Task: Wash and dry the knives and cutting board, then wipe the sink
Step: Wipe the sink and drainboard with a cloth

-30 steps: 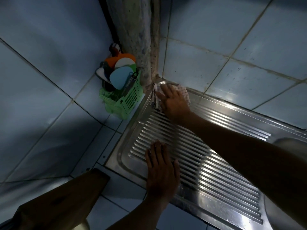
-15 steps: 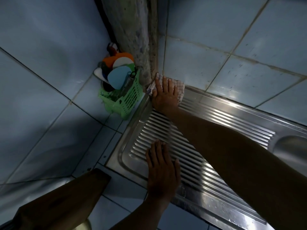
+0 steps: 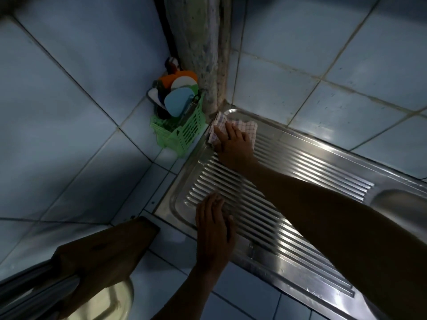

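My right hand [image 3: 233, 146] presses a checked cloth [image 3: 247, 127] flat against the far left corner of the steel sink's ribbed drainboard [image 3: 288, 172]. Its fingers lie spread on the cloth. My left hand [image 3: 213, 229] rests flat, fingers straight, on the near left part of the ribs. The sink bowl [image 3: 406, 204] shows at the right edge, partly hidden by my right forearm. A wooden cutting board [image 3: 104, 252] leans at the lower left. No knives are visible.
A green plastic basket [image 3: 184, 135] with coloured utensils stands in the tiled corner beside the drainboard. A rough pillar [image 3: 201, 49] rises behind it. Tiled walls close in at the left and back. A pale round object [image 3: 111, 301] lies under the board.
My right hand has slid the cloth around the far left corner of the drainboard, ending slightly nearer and to the right. My left hand has stayed in place.
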